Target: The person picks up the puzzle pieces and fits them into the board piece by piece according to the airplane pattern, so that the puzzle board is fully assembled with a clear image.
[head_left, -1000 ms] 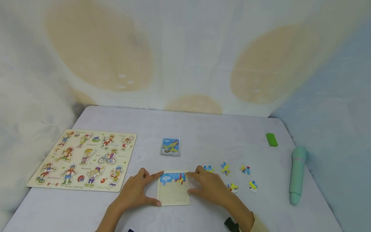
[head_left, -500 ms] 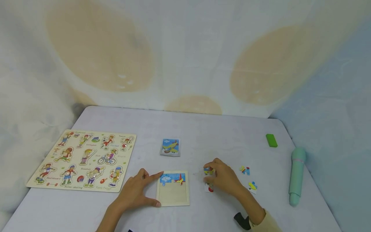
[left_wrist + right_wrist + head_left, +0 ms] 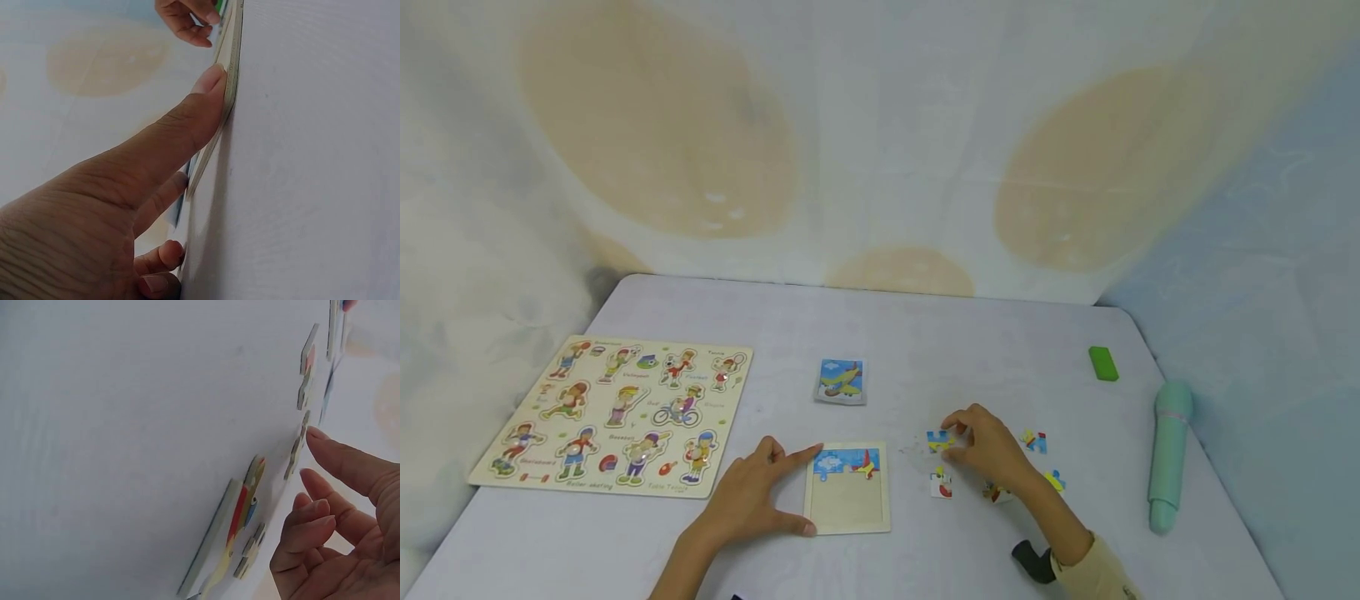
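Note:
A square wooden puzzle tray (image 3: 847, 505) lies near the table's front, with blue sky pieces and a red-and-yellow piece along its top edge. My left hand (image 3: 748, 497) steadies the tray's left side, forefinger at the upper corner and thumb (image 3: 209, 81) at the lower one. To the right, my right hand (image 3: 988, 446) hovers close to a blue-and-yellow puzzle piece (image 3: 938, 442) flat on the table. Its thumb (image 3: 328, 444) and forefinger are spread around the piece's right part. Whether they touch it is hard to tell. A white-and-red puzzle piece (image 3: 941, 484) lies just below.
More puzzle pieces (image 3: 1036, 441) lie right of and under the right hand. A picture card of a yellow plane (image 3: 841, 380) lies behind the tray. A large sports puzzle board (image 3: 610, 415) fills the left; a green block (image 3: 1103, 363) and mint cylinder (image 3: 1170, 454) lie at the right.
My right hand has left the tray's right edge for the loose pieces, then shifted slightly right, uncovering the blue-and-yellow and white-and-red puzzle pieces. The left hand stays on the tray.

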{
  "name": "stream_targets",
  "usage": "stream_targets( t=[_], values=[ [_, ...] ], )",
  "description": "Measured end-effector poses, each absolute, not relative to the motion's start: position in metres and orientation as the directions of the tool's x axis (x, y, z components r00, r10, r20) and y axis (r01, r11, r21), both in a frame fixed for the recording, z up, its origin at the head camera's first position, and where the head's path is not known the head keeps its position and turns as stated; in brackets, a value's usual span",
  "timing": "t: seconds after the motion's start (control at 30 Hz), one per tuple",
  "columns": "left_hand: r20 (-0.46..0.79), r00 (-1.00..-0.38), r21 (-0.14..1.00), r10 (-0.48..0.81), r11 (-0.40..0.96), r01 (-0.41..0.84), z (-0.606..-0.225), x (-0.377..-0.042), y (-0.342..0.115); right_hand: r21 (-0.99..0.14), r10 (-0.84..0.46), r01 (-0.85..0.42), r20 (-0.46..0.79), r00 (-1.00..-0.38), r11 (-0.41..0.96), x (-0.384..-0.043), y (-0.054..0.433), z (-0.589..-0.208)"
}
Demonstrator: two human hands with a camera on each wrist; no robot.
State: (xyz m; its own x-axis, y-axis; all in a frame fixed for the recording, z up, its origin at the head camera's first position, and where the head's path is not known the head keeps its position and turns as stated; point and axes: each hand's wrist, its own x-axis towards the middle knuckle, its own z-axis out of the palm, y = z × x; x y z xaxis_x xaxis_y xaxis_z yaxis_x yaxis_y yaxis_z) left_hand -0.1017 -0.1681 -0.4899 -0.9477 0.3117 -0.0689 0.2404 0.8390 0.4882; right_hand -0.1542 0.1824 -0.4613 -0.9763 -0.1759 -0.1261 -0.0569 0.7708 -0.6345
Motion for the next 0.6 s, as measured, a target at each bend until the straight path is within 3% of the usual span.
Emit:
stream_targets(
  t=[0.4, 0.6],
  values=[
    [-0.064, -0.944, 0.491, 0.324, 0.834, 0.253, -0.4882, -0.1026, -0.1669, -0.582, -0.180, -0.075, -0.125, -0.976, 0.810, -0.1525, 0.1818, -0.4651],
    [-0.064, -0.945, 0.485, 0.319, 0.838, 0.250, -0.4895, -0.1028, -0.1674, -0.463, -0.239, -0.196, -0.034, -0.971, 0.864, -0.1495, 0.1810, -0.4664]
  ],
)
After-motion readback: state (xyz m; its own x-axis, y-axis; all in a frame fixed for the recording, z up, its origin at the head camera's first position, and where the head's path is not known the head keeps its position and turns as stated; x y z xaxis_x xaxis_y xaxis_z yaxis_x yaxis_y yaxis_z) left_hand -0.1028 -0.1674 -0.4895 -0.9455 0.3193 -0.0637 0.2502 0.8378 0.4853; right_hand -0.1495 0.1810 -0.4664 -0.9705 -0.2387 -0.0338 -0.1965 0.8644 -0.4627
